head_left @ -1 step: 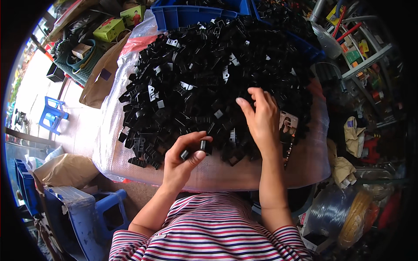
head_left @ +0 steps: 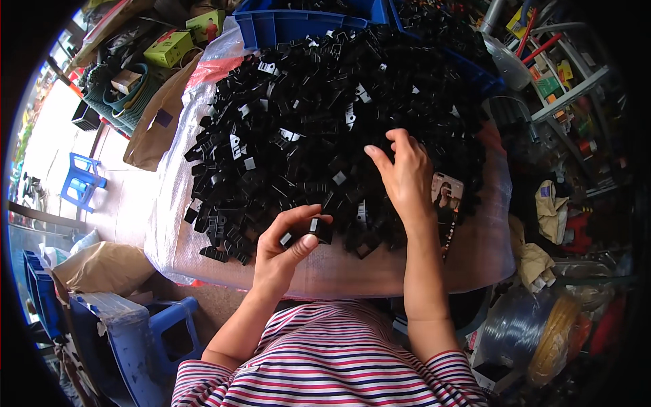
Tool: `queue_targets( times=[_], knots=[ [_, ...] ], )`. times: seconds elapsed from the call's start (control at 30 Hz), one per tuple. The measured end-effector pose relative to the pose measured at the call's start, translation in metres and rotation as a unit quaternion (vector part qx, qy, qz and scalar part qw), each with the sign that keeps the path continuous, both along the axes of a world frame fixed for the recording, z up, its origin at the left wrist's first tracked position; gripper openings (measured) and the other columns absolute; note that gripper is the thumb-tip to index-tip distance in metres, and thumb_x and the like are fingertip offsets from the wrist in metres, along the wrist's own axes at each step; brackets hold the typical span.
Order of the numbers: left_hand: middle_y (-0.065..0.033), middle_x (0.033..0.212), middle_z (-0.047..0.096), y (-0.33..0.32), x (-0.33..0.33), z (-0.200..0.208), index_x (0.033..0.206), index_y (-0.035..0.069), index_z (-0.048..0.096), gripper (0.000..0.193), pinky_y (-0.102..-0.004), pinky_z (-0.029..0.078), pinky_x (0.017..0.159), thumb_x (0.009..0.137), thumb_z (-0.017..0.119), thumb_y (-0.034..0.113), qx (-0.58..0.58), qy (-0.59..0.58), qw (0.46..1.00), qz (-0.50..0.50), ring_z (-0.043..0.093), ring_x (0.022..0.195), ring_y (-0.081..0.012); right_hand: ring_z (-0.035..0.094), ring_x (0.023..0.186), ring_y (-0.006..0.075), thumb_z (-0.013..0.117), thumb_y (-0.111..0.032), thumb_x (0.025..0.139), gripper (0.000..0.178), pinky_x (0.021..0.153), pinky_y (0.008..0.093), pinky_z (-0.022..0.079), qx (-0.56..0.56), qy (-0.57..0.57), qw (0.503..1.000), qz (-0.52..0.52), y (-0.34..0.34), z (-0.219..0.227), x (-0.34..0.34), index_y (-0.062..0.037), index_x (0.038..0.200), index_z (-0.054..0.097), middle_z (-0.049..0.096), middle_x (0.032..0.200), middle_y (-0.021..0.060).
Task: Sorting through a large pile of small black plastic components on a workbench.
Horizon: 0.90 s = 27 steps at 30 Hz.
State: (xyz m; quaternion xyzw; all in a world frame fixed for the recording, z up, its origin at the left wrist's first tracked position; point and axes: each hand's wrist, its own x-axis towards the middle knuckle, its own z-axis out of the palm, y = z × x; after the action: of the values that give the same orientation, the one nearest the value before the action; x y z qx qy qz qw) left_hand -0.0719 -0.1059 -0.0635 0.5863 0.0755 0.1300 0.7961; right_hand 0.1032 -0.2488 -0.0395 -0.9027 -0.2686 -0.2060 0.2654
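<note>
Between the thumb and fingers of my left hand (head_left: pixel 281 247) is a small black plastic part (head_left: pixel 316 227). A second dark block-shaped end shows by the palm; whether it belongs to the same part I cannot tell. This hand is at the near edge of a wide heap of black plastic parts (head_left: pixel 312 125). My right hand (head_left: pixel 405 173) hovers over the heap's right side, thumb and forefinger apart, with nothing visible between them. Its other fingers are curled and partly hidden. A phone or phone case with a picture on it (head_left: pixel 446 193) lies beside my right wrist.
Clear plastic sheeting (head_left: pixel 339 275) covers the surface beneath the heap. Blue bins (head_left: pixel 291 28) stand at the far side. Blue stools (head_left: pixel 173 325) are on the left, near brown paper (head_left: pixel 102 264). Shelving (head_left: pixel 573 95) and spools of tubing (head_left: pixel 508 332) crowd the right.
My right hand has shifted slightly farther away and to the left. The part in my left hand has turned a little, showing more of a shiny face.
</note>
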Motion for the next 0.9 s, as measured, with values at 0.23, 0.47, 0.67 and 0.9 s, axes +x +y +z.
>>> queue_targets(
  times=[0.23,0.47,0.67,0.9],
  knots=[
    [-0.0149,0.113,0.059,0.009,-0.003,-0.008,0.117,0.001,0.055,0.037,-0.031,0.048,0.081,0.085,0.065,0.017,-0.236,-0.008,0.971,-0.032,0.059,0.095,-0.0185,0.059,0.074,0.0203,0.064,-0.006,0.081,0.026,0.068,0.0305,0.048,0.087,0.06,0.992,0.065,0.01,0.016,-0.029,-0.0021,0.106,0.058,0.062,0.086,0.0104],
    [-0.0101,0.108,0.06,0.004,-0.002,-0.01,0.119,0.001,0.056,0.034,-0.031,0.048,0.083,0.087,0.062,0.011,-0.31,0.0,0.95,-0.047,0.058,0.096,-0.0155,0.057,0.078,0.0171,0.07,-0.002,0.077,0.035,0.066,0.0264,0.049,0.16,0.119,0.953,0.228,0.002,0.019,-0.107,0.0006,0.11,0.06,0.061,0.093,0.01],
    [-0.0125,0.118,0.057,0.005,-0.006,-0.016,0.122,0.0,0.052,0.039,-0.0349,0.043,0.096,0.086,0.063,0.012,-0.272,0.007,0.962,-0.035,0.055,0.108,-0.0211,0.059,0.082,0.0208,0.073,-0.001,0.072,0.037,0.069,0.0292,0.051,0.129,0.096,0.948,0.274,0.004,0.011,-0.104,-0.0017,0.107,0.063,0.063,0.095,0.0089],
    [-0.0115,0.11,0.061,-0.006,-0.012,-0.005,0.117,-0.001,0.056,0.04,-0.0318,0.043,0.093,0.081,0.069,0.011,-0.197,-0.022,0.979,0.038,0.057,0.103,-0.0192,0.06,0.092,0.0201,0.077,-0.008,0.072,0.044,0.076,0.0287,0.051,0.197,0.177,0.941,0.209,0.018,-0.002,-0.121,-0.0033,0.112,0.057,0.059,0.105,0.0095]
  ],
)
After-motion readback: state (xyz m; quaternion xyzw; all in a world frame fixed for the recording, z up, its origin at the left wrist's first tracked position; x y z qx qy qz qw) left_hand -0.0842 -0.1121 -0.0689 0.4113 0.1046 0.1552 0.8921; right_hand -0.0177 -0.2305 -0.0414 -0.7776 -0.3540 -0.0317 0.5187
